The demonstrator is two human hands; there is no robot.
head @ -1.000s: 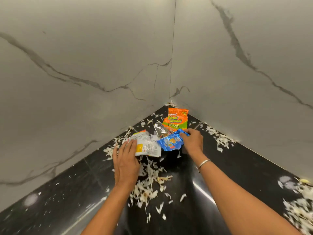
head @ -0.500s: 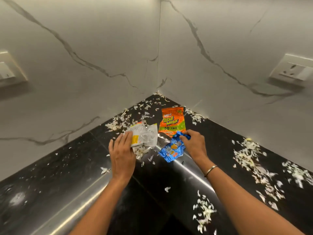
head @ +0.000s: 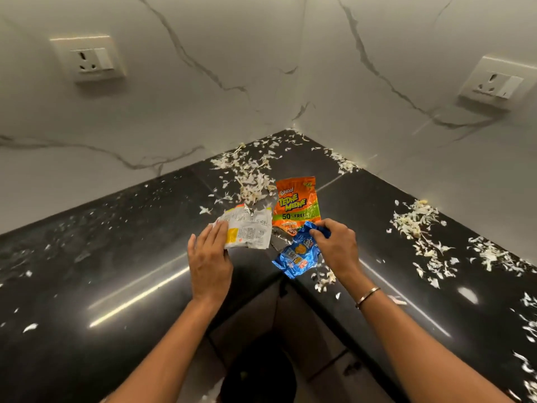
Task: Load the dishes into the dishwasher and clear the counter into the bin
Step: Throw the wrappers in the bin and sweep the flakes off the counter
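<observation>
On the black corner counter (head: 116, 257) lie several empty snack wrappers. My left hand (head: 210, 258) rests flat with straight fingers on the edge of a white and yellow wrapper (head: 250, 231). My right hand (head: 337, 245) pinches the top of a crumpled blue wrapper (head: 297, 255), which hangs over the counter's inner edge. An orange and green wrapper (head: 296, 202) lies flat just behind both hands. A silver foil scrap (head: 279, 238) shows between the white and blue wrappers. Below the counter edge stands a dark bin (head: 258, 370), partly hidden by my arms.
White vegetable shreds (head: 252, 175) are scattered toward the corner and along the right side of the counter (head: 421, 228). Marble walls meet at the corner behind. One wall socket (head: 90, 58) sits on the left wall and another socket (head: 494, 84) on the right.
Both hands have dragged the white and blue wrappers away from the corner toward the counter's inner edge. The view has pulled back, and the bin below now shows.
</observation>
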